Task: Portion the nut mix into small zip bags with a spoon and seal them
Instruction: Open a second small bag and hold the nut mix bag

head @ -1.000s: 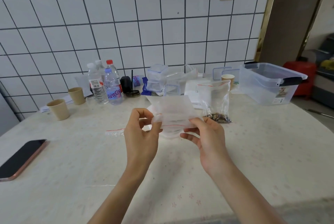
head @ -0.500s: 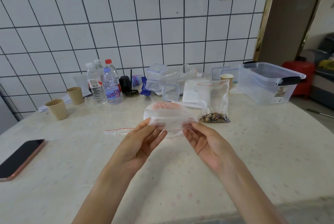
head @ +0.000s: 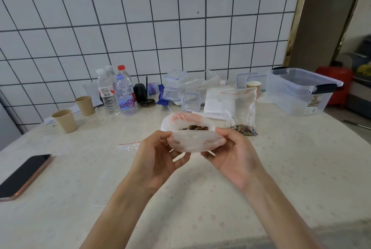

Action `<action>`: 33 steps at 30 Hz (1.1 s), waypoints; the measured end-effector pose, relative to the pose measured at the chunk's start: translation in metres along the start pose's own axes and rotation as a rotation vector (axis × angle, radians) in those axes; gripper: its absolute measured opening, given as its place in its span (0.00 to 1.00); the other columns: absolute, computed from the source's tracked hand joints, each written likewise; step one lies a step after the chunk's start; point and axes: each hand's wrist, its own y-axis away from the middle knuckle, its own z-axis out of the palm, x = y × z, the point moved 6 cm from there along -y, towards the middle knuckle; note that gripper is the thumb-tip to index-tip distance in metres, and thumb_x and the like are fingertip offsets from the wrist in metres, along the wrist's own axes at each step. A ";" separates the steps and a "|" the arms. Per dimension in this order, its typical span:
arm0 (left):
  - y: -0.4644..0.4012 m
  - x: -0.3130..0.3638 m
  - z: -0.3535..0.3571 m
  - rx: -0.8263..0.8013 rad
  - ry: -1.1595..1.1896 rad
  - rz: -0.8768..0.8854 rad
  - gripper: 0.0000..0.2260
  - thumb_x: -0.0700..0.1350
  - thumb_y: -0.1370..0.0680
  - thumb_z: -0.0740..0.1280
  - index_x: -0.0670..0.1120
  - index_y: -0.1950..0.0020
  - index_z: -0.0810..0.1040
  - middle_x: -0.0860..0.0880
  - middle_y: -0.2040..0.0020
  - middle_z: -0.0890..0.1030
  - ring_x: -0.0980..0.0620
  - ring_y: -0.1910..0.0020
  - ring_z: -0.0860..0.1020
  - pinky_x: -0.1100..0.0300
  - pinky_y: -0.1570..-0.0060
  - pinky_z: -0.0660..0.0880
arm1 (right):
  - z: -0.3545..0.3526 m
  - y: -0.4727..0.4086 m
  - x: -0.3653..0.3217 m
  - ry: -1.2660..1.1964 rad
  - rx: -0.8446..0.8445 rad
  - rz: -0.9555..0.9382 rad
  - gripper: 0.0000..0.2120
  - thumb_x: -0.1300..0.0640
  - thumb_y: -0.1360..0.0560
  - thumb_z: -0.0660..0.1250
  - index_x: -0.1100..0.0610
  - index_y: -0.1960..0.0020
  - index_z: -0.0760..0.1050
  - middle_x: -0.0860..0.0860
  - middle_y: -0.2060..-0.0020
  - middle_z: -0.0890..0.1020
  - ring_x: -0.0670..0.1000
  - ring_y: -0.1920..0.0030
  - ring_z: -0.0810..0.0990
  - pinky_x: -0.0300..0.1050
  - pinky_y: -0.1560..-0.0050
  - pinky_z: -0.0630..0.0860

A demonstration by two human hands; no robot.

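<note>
1. Above the middle of the bench [head: 281, 168], one small zip bag [head: 192, 140] is held clear of the surface between two hands, its mouth pulled wide; dark nut mix [head: 193, 127] shows inside.
2. Left hand [head: 158, 160]: fingers curled, pinching the bag's left edge.
3. Right hand [head: 232, 156]: palm turned up, fingers curled, pinching the bag's right edge.
4. One second zip bag [head: 241, 112] stands upright on the bench just behind the right hand, red seal strip at its top and a little nut mix at its bottom.
5. One flat empty zip bag [head: 128, 146] lies on the bench just left of the left hand, partly hidden by it.
6. Three paper cups: two brown cups [head: 65, 121] at the far left, one cup [head: 253, 86] at the back right.
7. Four water bottles [head: 124, 98] stand grouped at the tiled wall.
8. Small clear lidded boxes [head: 174, 86], at least three, are clustered behind the held bag; an exact count cannot be told.
9. One large clear storage tub [head: 301, 92] sits at the far right.
10. One phone [head: 24, 174] lies face up at the left edge.
</note>
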 end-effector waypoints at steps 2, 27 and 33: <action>0.000 -0.002 0.005 -0.061 0.013 -0.036 0.06 0.42 0.26 0.67 0.42 0.59 0.82 0.44 0.52 0.83 0.47 0.57 0.82 0.50 0.50 0.80 | 0.002 0.001 -0.002 -0.014 -0.037 -0.047 0.13 0.57 0.23 0.62 0.57 0.53 0.86 0.58 0.46 0.85 0.54 0.47 0.83 0.47 0.48 0.79; 0.028 0.029 0.029 0.267 -1.507 0.916 0.22 0.32 0.27 0.73 0.57 0.52 0.69 0.62 0.35 0.73 0.51 0.67 0.80 0.51 0.66 0.78 | -0.017 0.003 -0.018 0.620 0.471 -0.335 0.08 0.69 0.27 0.67 0.59 0.61 0.73 0.54 0.69 0.76 0.50 0.72 0.77 0.52 0.65 0.84; 0.027 0.015 0.034 -0.093 -1.929 0.849 0.14 0.35 0.20 0.67 0.55 0.50 0.69 0.59 0.24 0.65 0.54 0.65 0.83 0.53 0.63 0.80 | -0.016 -0.002 -0.028 0.904 0.419 -0.253 0.08 0.67 0.28 0.67 0.57 0.64 0.75 0.53 0.70 0.76 0.52 0.69 0.75 0.45 0.67 0.80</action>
